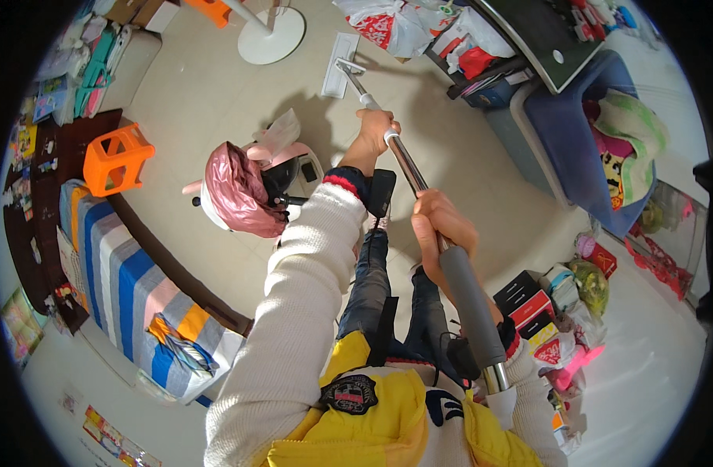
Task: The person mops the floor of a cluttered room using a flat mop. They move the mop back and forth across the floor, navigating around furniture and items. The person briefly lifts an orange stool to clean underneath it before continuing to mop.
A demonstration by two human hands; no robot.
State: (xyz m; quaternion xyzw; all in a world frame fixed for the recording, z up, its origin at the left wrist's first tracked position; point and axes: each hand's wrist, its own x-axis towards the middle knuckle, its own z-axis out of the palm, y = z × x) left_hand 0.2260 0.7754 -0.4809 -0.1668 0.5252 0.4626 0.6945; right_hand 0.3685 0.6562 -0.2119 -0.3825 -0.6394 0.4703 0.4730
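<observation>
A flat mop's metal pole point(407, 162) runs from the lower right up to a white, flat mop head point(340, 65) that lies on the tiled floor. My left hand point(375, 129) is closed around the upper part of the pole, nearer the mop head. Farther down, my right hand point(445, 227) grips the pole just at the end of its grey foam sleeve point(472, 306). The pole's near end reaches down beside my right forearm.
A pink-covered ride-on toy or scooter point(242, 190) stands left of my left forearm. Beyond it are an orange plastic stool point(120, 159) and a striped bed point(134, 274). A white round base point(273, 36) stands ahead. Blue tub point(552, 125) and boxes point(523, 300) are at right.
</observation>
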